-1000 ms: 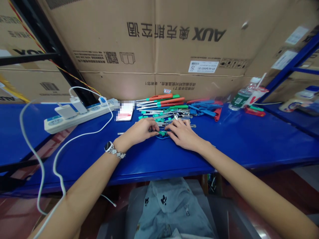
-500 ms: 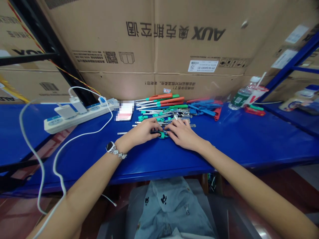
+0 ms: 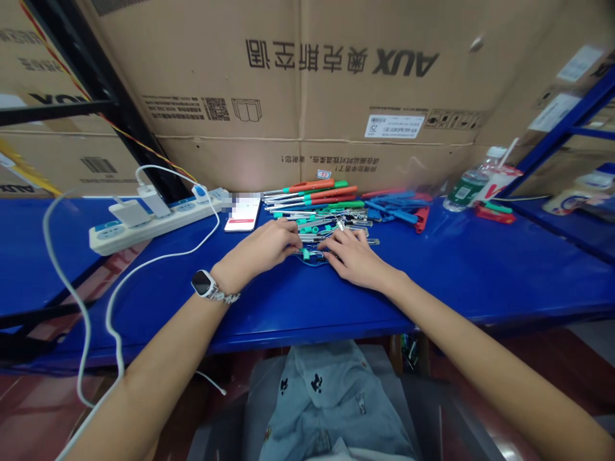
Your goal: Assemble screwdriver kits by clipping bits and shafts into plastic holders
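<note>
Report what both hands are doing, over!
Left hand beside small green piece. Right hand on its other side. Grips unclear. Green-and-silver clutter close beyond.

Left hand (image 3: 273, 244) shifts left, away from right hand (image 3: 353, 259); gap between their fingertips is wider than half a second ago. Green piece (image 3: 306, 255) between them also sits further left and shows clear of the left fingertips. Watch (image 3: 202, 283) moves left with the wrist, face more visible. Metal rod end left of that wrist no longer shows.
</note>
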A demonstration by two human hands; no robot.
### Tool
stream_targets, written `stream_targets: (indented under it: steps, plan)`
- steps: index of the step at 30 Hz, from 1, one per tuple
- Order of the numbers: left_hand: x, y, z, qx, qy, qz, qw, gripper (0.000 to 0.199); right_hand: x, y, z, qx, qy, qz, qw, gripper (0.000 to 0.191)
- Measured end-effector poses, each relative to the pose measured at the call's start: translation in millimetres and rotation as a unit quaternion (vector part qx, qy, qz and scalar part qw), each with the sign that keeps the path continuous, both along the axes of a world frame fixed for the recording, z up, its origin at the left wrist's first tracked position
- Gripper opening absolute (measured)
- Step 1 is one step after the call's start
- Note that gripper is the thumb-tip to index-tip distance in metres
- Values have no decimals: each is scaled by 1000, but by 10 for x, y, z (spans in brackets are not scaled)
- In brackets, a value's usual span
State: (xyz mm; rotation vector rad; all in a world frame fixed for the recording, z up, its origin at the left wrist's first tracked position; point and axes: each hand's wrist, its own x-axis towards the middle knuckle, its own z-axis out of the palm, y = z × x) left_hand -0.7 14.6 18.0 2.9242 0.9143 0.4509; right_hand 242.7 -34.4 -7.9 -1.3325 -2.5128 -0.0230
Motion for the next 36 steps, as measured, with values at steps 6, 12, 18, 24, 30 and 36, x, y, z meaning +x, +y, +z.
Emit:
stream_targets:
  steps: [6,12,18,24,30,36]
  plan:
    - [177,-177,116,65,117,38,990,24,1,7,-10,7,-7,0,1000,28]
    - [294,-230,141,83,143,39,985,26,-2,6,-6,6,-16,2,1000,28]
    - [224,-138,42,8,64,30,997,18,-9,3,-11,2,-12,5,1000,29]
    - [140,-24,-73,-53,-32,10,998,13,-6,13,-27,6,-4,8,1000,26]
    - [122,24,-146,-85,-94,-29,992,13,6,27,-65,3,93,9,996,10]
    - [137,-12,-126,-104,-106,-28,989,11,-17,48,-90,31,116,10,993,3]
